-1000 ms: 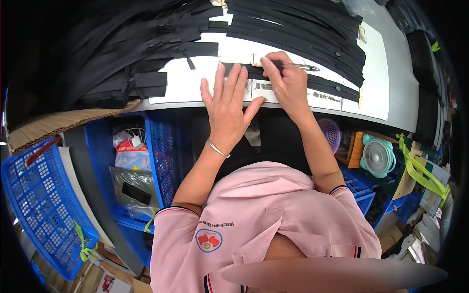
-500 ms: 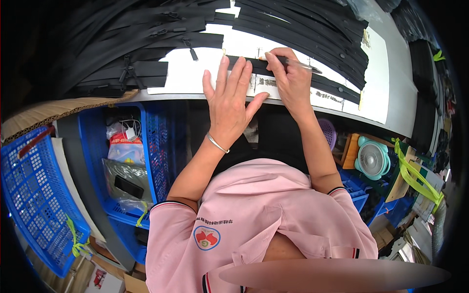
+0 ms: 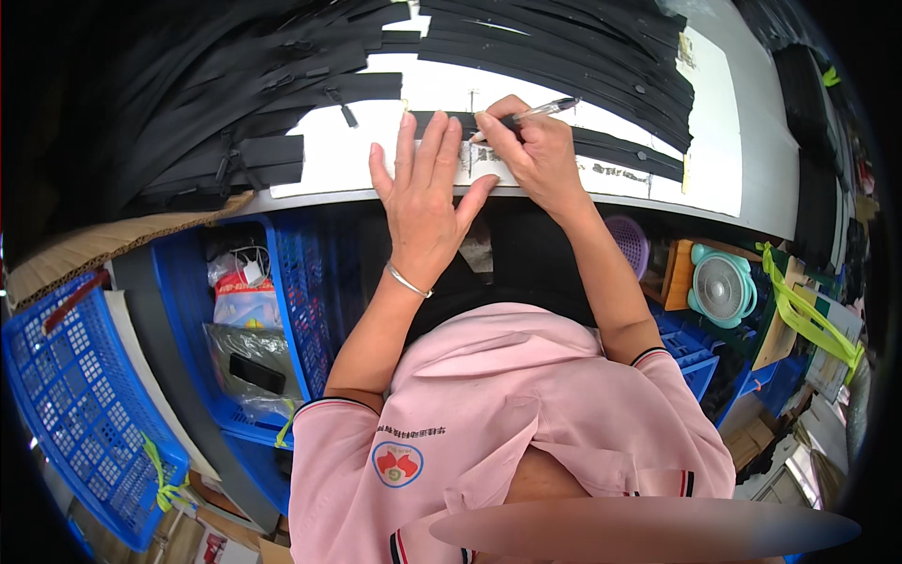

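My left hand lies flat with its fingers stretched out, pressing a black zipper strip on a white sheet. In my right hand is a clear-barrelled pen, pinched between thumb and fingers. Its tip points down at the strip's lower edge, beside my left fingers and a dark line drawn on the sheet. Smudged dark marks run along the sheet below the strip. More black strips lie in rows beyond my hands. At the left are piled zippers with black pulls.
Below the table's front edge at the left stands a blue crate holding bags and a black phone. Another blue basket is farther left, near a cardboard sheet. A turquoise fan and a purple basket are at the right.
My right hand has brought the pen tip down from the strip's upper edge to its lower edge, and the pen's back end now tilts up. My left hand stays flat. The view has shifted slightly.
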### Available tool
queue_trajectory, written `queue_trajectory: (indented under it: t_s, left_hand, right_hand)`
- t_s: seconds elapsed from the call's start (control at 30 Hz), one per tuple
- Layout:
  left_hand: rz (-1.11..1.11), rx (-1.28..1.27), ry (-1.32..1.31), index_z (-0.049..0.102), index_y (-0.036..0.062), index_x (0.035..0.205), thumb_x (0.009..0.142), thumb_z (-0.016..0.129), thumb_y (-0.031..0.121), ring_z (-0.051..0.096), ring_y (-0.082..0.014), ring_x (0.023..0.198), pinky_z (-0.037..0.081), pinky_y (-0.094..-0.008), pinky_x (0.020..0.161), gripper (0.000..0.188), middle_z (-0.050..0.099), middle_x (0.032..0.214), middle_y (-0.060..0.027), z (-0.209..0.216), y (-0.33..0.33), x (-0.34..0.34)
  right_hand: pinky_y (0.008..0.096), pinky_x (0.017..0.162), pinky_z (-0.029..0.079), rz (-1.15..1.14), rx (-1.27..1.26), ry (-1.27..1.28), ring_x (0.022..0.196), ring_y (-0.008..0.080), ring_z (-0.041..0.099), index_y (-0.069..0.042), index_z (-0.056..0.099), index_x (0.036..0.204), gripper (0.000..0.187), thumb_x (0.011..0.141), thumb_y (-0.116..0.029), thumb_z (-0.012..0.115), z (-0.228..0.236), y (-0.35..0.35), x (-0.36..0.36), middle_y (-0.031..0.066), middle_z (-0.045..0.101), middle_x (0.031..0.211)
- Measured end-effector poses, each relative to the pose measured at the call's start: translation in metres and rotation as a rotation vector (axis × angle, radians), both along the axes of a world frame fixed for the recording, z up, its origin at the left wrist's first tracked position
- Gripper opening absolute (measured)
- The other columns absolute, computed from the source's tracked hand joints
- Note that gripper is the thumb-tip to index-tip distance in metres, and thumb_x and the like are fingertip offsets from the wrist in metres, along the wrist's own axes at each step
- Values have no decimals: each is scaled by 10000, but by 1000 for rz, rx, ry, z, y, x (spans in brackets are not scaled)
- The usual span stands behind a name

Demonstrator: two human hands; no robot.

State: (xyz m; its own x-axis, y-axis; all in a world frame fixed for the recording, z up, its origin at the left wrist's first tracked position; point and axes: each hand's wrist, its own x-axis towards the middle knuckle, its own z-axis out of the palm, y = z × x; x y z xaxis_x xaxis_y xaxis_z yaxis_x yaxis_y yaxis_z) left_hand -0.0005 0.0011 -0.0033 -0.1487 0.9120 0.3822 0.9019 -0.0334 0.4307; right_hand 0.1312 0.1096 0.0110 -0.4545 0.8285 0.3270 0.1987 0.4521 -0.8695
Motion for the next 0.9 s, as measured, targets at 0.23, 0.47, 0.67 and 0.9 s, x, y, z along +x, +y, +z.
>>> queue_trajectory:
  t_s: [0.23, 0.47, 0.67, 0.9]
  left_hand:
    - [14, -18, 28, 558, 70, 1448, 860, 790, 428, 380, -323, 1482, 126, -577, 1210, 726, 541, 1499, -73, -1, -1, -1]
    - [-6, -22, 37, 555, 71, 1451, 862, 795, 427, 368, -325, 1491, 121, -586, 1208, 729, 533, 1508, -78, -1, -1, -1]
    - [-7, -40, 29, 548, 70, 1458, 872, 790, 415, 355, -328, 1499, 128, -600, 1202, 722, 520, 1521, -80, -2, -2, -1]
    - [-7, -20, 10, 562, 58, 1449, 873, 791, 355, 351, -347, 1496, 154, -610, 1198, 687, 514, 1525, -103, 8, 3, 7]
  right_hand:
    - [211, 618, 475, -157, -306, 181, 735, 41, 605, -25, 722, 1028, 126, 998, -140, 680, 30, -5, 43, -6, 719, 894]
    - [189, 550, 423, -343, -105, -30, 631, 2, 530, -11, 718, 940, 134, 977, -140, 722, 9, 16, 95, -32, 669, 770]
    - [243, 544, 467, -329, 8, -89, 605, 93, 645, 30, 699, 862, 204, 972, -141, 712, 8, 16, 91, 32, 718, 803]
    - [273, 503, 434, -299, 179, -189, 523, 143, 592, 28, 676, 811, 252, 958, -172, 723, 0, 19, 92, 35, 698, 804]
